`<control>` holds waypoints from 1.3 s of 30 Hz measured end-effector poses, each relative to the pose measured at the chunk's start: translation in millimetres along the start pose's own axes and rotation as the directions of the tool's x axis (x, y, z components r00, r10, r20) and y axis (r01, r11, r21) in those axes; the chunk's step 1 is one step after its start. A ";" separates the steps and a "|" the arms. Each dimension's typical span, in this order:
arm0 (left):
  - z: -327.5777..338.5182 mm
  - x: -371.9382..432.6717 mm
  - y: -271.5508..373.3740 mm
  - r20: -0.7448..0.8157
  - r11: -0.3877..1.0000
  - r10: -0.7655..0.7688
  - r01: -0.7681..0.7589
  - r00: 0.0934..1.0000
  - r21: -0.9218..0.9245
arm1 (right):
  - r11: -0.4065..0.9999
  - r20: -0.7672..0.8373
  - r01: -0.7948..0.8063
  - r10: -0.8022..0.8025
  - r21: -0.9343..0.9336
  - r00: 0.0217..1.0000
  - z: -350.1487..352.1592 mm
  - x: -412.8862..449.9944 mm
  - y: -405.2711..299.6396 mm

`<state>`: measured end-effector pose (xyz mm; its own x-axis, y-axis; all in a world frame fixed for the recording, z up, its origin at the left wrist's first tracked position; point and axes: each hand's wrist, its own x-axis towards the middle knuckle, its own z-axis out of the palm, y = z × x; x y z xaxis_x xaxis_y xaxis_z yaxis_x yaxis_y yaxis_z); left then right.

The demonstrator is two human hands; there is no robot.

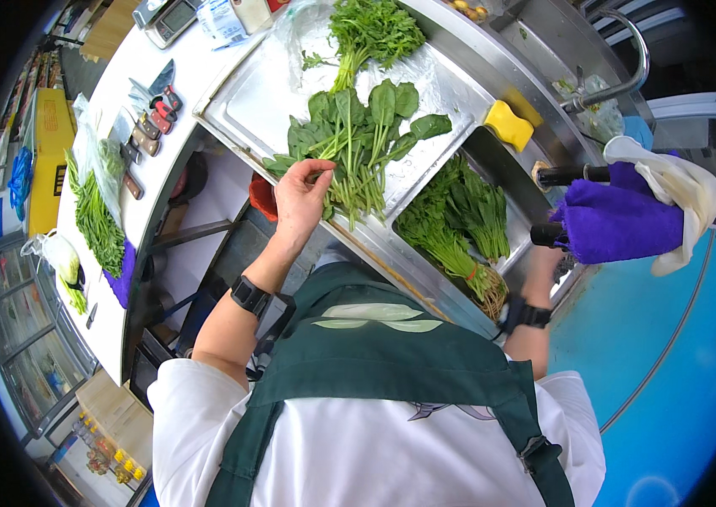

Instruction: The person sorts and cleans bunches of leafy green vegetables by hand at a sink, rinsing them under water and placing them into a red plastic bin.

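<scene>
My left hand [302,196] is at the near edge of a stainless-steel tray [250,101], beside loose spinach [358,139]. Its thumb and forefinger are close together near the leaves; whether a stem is between them I cannot tell. My right hand [543,266] is blurred and partly hidden by a black bar and purple cloth, at the right side of a sink basin [497,152]. In that basin lie a leafy green bunch with roots and a red tie [459,234] and a spinach bunch [478,209]. Another leafy green bunch [377,32] rests farther back on the tray, on clear plastic.
A yellow sponge [510,125] sits on the basin's rim. A purple cloth [617,218] and pale gloves [668,171] hang at right, below a curved faucet [640,57]. Several knives [149,136], bagged greens [95,209] and a scale [174,22] occupy the white counter.
</scene>
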<state>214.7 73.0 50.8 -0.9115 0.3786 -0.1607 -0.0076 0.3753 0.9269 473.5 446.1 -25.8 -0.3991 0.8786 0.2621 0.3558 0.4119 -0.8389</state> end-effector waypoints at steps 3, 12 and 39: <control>-19.1 13.1 -25.3 -0.150 0.983 -0.002 0.029 0.989 0.182 | 0.845 0.466 -0.475 0.327 0.245 0.822 66.6 -63.7 -77.2; -36.2 51.6 -22.0 0.221 0.726 -0.493 0.538 0.842 -0.429 | 0.927 0.477 -0.113 0.286 -0.357 0.831 218.3 -58.4 -161.5; -19.9 38.7 -7.8 0.531 0.241 -0.284 0.595 0.799 -0.767 | 0.849 0.906 0.518 -0.138 -0.100 0.401 189.1 -127.5 -297.8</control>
<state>171.3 67.9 44.1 -0.5077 0.6448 -0.5714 -0.8595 -0.3330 0.3878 258.7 165.7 100.4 -0.9744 0.0767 -0.2115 0.1800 0.8295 -0.5286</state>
